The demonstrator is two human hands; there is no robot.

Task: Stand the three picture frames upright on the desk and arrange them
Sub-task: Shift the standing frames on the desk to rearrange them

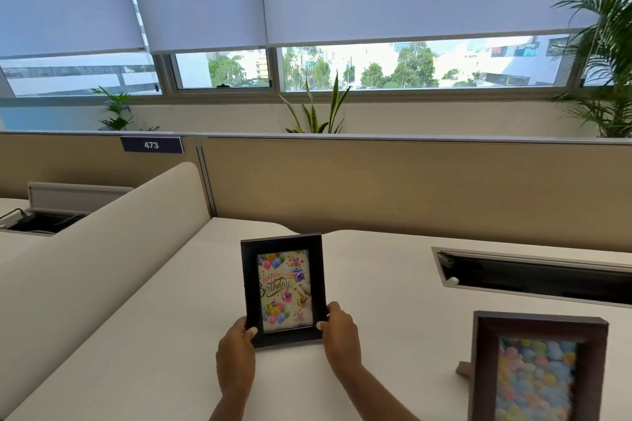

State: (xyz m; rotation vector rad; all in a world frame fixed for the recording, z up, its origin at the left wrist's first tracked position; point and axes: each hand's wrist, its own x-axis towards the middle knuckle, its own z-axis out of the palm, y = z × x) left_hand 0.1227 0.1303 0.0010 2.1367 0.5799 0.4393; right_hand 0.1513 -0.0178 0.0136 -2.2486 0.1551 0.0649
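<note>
A black picture frame (283,289) with a "Happy Birthday" balloon card stands upright on the white desk (393,311), facing me. My left hand (236,355) grips its lower left corner and my right hand (340,331) grips its lower right corner. A brown wooden frame (537,366) with a pastel picture stands upright at the lower right, its back stand showing on its left side; the bottom is cut off by the view's edge. A third frame is not in view.
An open cable tray slot (533,278) is set into the desk at the right rear. A beige partition (410,188) closes off the back of the desk, and a curved cream divider (102,249) runs along the left. Plants stand behind the partition.
</note>
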